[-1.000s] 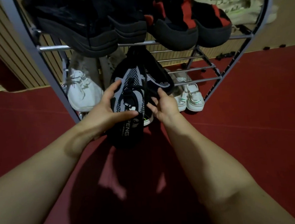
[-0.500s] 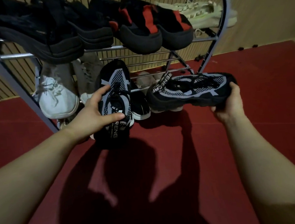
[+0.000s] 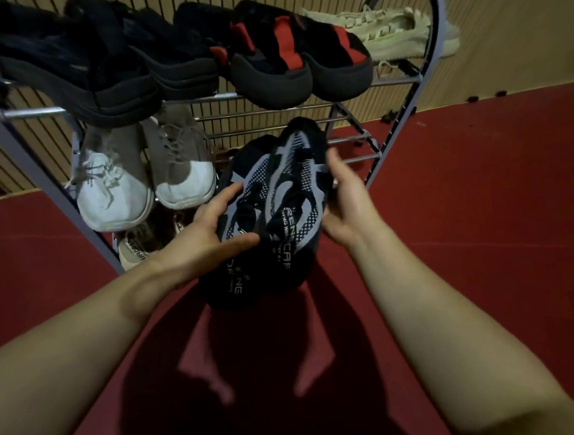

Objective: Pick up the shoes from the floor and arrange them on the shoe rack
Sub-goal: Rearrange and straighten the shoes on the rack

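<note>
Dim indoor light, hard arm shadows on floor (image 3: 452,238), wide-angle edge curvature.

Shoe rack (image 3: 402,80) on red floor (image 3: 484,208), black slippers (image 3: 95,71) on top, white sneakers (image 3: 116,200) below

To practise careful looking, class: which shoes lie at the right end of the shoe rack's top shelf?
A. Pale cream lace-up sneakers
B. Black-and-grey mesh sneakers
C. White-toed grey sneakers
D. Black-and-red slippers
A: the pale cream lace-up sneakers lie at the right end of the top shelf, just right of the black-and-red slippers. The black-and-grey mesh sneakers are held by the left hand and right hand.
</note>
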Demonstrator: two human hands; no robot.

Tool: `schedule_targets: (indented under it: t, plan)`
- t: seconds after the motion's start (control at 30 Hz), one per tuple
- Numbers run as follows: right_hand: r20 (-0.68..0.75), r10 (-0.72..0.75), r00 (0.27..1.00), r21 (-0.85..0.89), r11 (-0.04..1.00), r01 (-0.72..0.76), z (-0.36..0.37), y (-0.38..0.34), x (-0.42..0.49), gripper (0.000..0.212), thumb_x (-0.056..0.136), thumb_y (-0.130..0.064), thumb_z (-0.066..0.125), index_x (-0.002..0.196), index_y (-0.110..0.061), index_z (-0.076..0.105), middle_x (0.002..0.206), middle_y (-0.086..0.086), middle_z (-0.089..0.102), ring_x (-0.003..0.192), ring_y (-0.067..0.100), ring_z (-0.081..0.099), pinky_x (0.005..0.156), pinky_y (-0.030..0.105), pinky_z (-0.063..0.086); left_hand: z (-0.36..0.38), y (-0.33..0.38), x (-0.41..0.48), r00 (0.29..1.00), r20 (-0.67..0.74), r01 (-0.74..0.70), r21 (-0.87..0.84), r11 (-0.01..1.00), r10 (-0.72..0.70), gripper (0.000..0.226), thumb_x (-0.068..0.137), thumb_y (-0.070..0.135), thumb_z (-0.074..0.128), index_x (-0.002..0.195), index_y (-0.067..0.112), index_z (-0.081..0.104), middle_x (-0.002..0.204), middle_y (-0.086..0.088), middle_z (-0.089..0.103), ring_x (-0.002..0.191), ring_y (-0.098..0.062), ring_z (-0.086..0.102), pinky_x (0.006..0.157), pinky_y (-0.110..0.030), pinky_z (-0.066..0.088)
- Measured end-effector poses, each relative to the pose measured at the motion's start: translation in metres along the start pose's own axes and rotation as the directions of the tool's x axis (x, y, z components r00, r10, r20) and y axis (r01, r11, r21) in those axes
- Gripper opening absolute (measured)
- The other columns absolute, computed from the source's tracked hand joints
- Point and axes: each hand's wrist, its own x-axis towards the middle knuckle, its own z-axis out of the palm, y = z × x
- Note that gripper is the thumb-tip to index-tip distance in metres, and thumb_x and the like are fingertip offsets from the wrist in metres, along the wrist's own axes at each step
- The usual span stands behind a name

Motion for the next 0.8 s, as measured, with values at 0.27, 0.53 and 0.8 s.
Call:
schedule_targets:
  t: [0.27, 0.53, 0.8]
  plan:
    - [0.242, 0.049, 0.969, -0.819, 0.546, 0.177, -0.006, 0.023, -0.005, 0.135, 0.056, -0.054, 0.084, 0.144, -0.046, -0.018, 0.159, -0.008, 0.014, 0.142, 0.014, 0.027, 0.114, 0.046, 0.031, 0.012, -0.022, -0.006, 1.000, -0.003, 0.016, 0.092, 0.996, -0.016, 0.117, 0.064, 0.036, 0.083, 0.147, 0.045, 0.002, 0.146, 0.001, 0.024, 0.137, -0.011, 0.023, 0.115, -0.030, 0.021]
    - [0.375, 0.220, 0.900, -0.854, 0.460, 0.243, -0.029, 0.007, -0.017, 0.122, 0.079, -0.009, 0.074, 0.145, -0.040, -0.024, 0.139, -0.036, 0.022, 0.115, -0.026, 0.038, 0.102, 0.012, 0.036, 0.011, -0.011, -0.005, 0.998, -0.055, 0.025, 0.028, 0.999, -0.024, 0.116, 0.070, 0.024, 0.082, 0.149, 0.043, -0.001, 0.145, -0.001, 0.020, 0.128, -0.006, 0.020, 0.111, -0.028, 0.018]
    - [0.360, 0.127, 0.924, -0.790, 0.568, 0.230, -0.041, 0.013, -0.011, 0.117, 0.079, 0.010, 0.067, 0.149, -0.031, -0.017, 0.120, -0.041, 0.037, 0.107, -0.023, 0.049, 0.092, 0.008, 0.041, 0.021, 0.000, -0.003, 0.991, -0.130, 0.017, -0.019, 1.000, -0.020, 0.111, 0.071, 0.026, 0.080, 0.148, 0.046, 0.004, 0.145, 0.000, 0.021, 0.119, -0.002, 0.024, 0.102, -0.021, 0.023]
